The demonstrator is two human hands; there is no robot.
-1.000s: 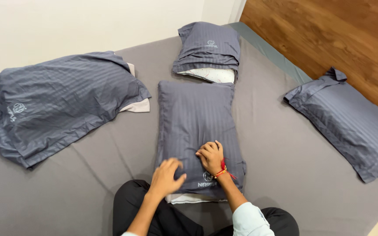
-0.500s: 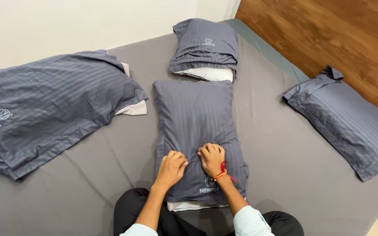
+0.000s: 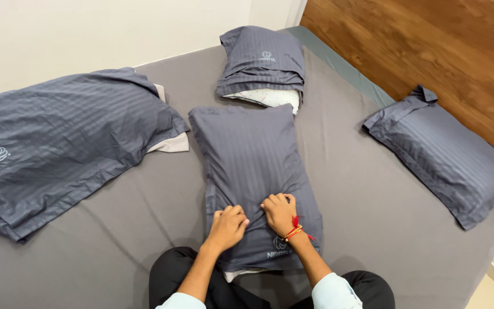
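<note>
Fabric of a grey striped pillow point(image 3: 251, 166) was gripped by both hands near its lower end, at about 6 o'clock in the view. The left hand point(image 3: 227, 226) was closed into a fist, its fingers bunched on the pillowcase cloth, and the right hand point(image 3: 281, 213) was likewise curled shut on the cloth just beside it, the two hands almost touching. A red thread band point(image 3: 294, 229) was worn on the right wrist. Creases in the cover were drawn toward the knuckles. The pillow was laid lengthwise on a grey bed sheet point(image 3: 361, 189), its far end pointing to 12 o'clock, and a strip of pale inner pillow point(image 3: 236, 274) was seen at its near edge, next to the dark trousers point(image 3: 172, 280) of the kneeling person.

At 12 o'clock, touching or just beyond the pillow's far end, a folded grey cover point(image 3: 263, 60) was set on top of a white speckled pillow point(image 3: 270, 97). At 9 to 10 o'clock a second grey pillow point(image 3: 70, 143), loosely covered and rumpled, was spread well apart from the hands, pale fabric showing at its right edge. At 2 to 3 o'clock a third, neatly covered pillow point(image 3: 441, 151) was placed near a wooden headboard point(image 3: 430, 51).
</note>
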